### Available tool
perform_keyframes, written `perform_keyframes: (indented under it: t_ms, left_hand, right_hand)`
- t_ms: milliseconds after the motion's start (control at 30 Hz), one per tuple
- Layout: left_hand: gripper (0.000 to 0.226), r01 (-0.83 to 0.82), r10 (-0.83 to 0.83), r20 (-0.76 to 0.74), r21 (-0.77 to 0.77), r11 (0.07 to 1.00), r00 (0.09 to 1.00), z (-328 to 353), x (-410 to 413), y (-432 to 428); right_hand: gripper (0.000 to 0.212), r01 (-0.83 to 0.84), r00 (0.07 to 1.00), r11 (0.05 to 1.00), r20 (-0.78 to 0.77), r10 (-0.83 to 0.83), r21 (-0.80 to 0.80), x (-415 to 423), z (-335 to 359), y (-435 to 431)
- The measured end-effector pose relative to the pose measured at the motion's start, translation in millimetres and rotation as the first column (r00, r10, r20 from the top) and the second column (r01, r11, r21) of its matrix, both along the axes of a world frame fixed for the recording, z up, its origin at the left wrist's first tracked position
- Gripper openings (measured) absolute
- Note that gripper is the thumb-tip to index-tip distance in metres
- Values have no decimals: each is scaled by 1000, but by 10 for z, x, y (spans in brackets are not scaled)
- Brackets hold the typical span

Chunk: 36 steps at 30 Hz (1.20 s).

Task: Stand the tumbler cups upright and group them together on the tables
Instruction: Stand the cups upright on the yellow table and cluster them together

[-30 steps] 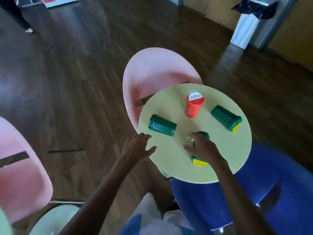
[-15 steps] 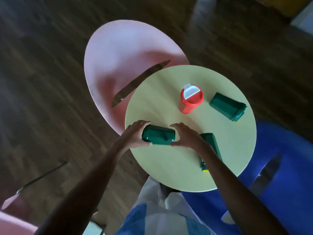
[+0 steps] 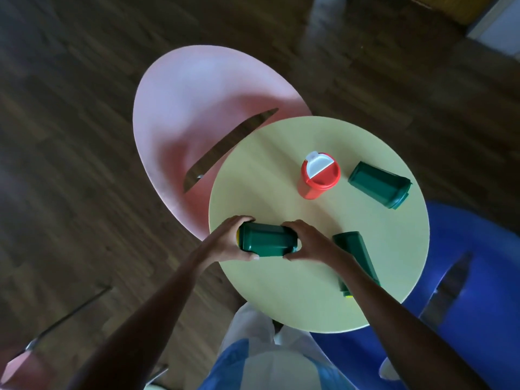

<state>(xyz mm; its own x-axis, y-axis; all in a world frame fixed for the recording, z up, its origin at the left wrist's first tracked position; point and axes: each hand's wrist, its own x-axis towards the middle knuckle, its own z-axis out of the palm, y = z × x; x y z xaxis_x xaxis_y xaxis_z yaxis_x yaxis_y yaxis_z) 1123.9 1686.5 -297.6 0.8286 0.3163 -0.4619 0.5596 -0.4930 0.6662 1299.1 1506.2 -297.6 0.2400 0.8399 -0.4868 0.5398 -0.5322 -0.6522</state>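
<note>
A round pale-yellow table [image 3: 275, 170] carries several tumblers. A red tumbler [image 3: 318, 178] with a white flip lid stands upright near the far middle. One green tumbler [image 3: 378, 184] lies on its side at the far right. Another green tumbler [image 3: 356, 254] lies on its side at the near right, partly under my right forearm. A third green tumbler [image 3: 267, 243] lies sideways near the table's left edge, gripped at both ends: my left hand [image 3: 228, 243] on its yellow-lidded end, my right hand [image 3: 312, 244] on its base end.
A pink chair [image 3: 197, 108] stands behind and left of the table, its seat partly under the tabletop. A blue chair [image 3: 472, 277] sits to the right. Dark wooden floor surrounds everything. Another chair's pink corner and metal leg [image 3: 42, 339] show at bottom left.
My right hand left the near-right green tumbler, and both hands went to the left green tumbler and closed on its ends. The view tilted down over the table.
</note>
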Motion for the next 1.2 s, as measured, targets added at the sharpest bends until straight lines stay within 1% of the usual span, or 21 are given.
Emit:
perform_keyframes:
  t_ms: [67,133,200,267,333,433,500,567,633,733,800,867,933,1000,1067,1200]
  left_hand:
    - [97,-46,48,65,-43,998,997,83,-3,-15]
    - [101,-102,113,144,-81,992,983,207,6,-40]
    - [102,-215,239,223,-125,969,945,342,22,-92]
    - [101,-328,374,284,-196,924,883,470,57,-169]
    - [98,-395,475,347,-278,876,809,592,123,-268]
    - [92,-449,618,380,-446,774,688,687,222,-402]
    - [88,-464,670,387,-503,729,633,742,266,-459]
    - [87,-450,663,385,-512,732,641,773,300,-473]
    - [85,-449,668,363,-525,723,650,770,320,-452]
    - [74,-441,664,340,-539,718,666,765,320,-404]
    - [71,-436,655,322,-540,720,684,726,269,-386]
    - [76,-448,656,301,-533,717,692,676,185,-357]
    - [82,-432,614,301,-493,755,730,608,99,-318]
    - [84,-429,585,284,-457,779,760,525,14,-287]
    - [84,-436,569,269,-422,795,777,458,-66,-258]
    - [85,-425,531,269,-365,828,804,341,-171,-188]
  right_hand:
    - [73,61,997,996,-51,-58,66,22,53,-63]
    - [74,170,978,976,-144,-150,138,40,101,-130]
    - [75,288,939,943,-244,-244,166,55,159,-187]
    - [74,378,893,913,-322,-314,157,64,232,-227]
    - [73,445,851,880,-384,-359,165,50,310,-240]
    - [73,526,798,830,-446,-406,186,-21,338,-240]
    - [75,581,759,792,-477,-444,188,-67,337,-233]
    - [78,606,733,774,-506,-454,183,-85,307,-233]
    - [79,606,728,775,-518,-448,181,-74,266,-239]
    - [73,569,750,801,-516,-414,184,-53,241,-235]
    - [72,532,770,830,-504,-391,170,-61,197,-229]
    - [70,482,806,863,-465,-366,155,-81,159,-203]
    - [68,405,861,902,-396,-320,152,-112,119,-146]
    - [70,347,896,928,-341,-284,139,-171,39,-70]
    - [72,336,909,932,-305,-285,133,-252,-59,0]
    - [70,356,911,926,-267,-314,127,-398,-200,149]
